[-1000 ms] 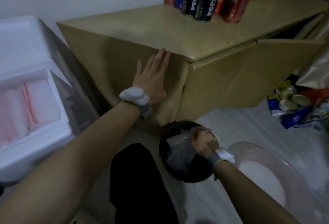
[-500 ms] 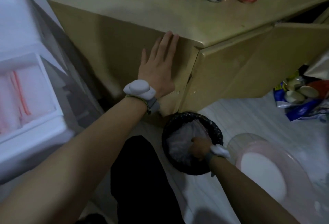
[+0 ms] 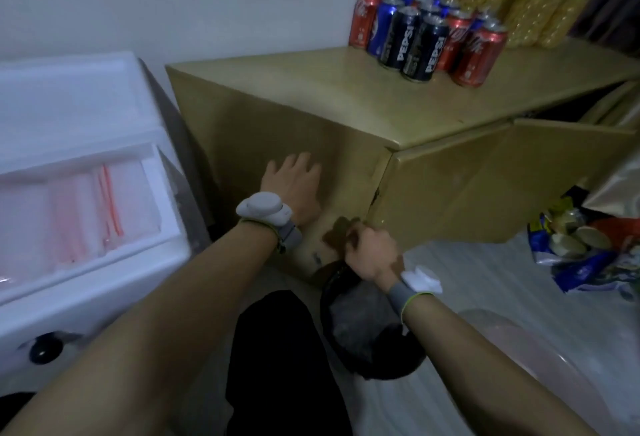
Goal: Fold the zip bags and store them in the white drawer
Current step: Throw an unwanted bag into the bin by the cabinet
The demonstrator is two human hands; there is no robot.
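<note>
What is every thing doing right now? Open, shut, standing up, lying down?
White drawer: open.
Zip bags: lying flat in the drawer.
Black bin: upright on the floor.
Left hand: flat against the cabinet side.
Right hand: fingers curled above the bin; unclear if holding anything.
Soda cans: upright on the cabinet top.
Far cabinet door: ajar.

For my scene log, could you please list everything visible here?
white drawer: one, white, open at left
zip bags: several, clear with red seals, inside the drawer
cabinet: one, tan, centre
soda cans: about a dozen, red and dark blue, on the cabinet
snack bags: several, yellow, behind the cans
bin: one, black, on the floor
basin: one, clear pinkish, lower right
packets: a heap, mixed colours, floor at right
left grip: flat against the cabinet's side
right grip: fingers curled, above the bin; contents unclear
</note>
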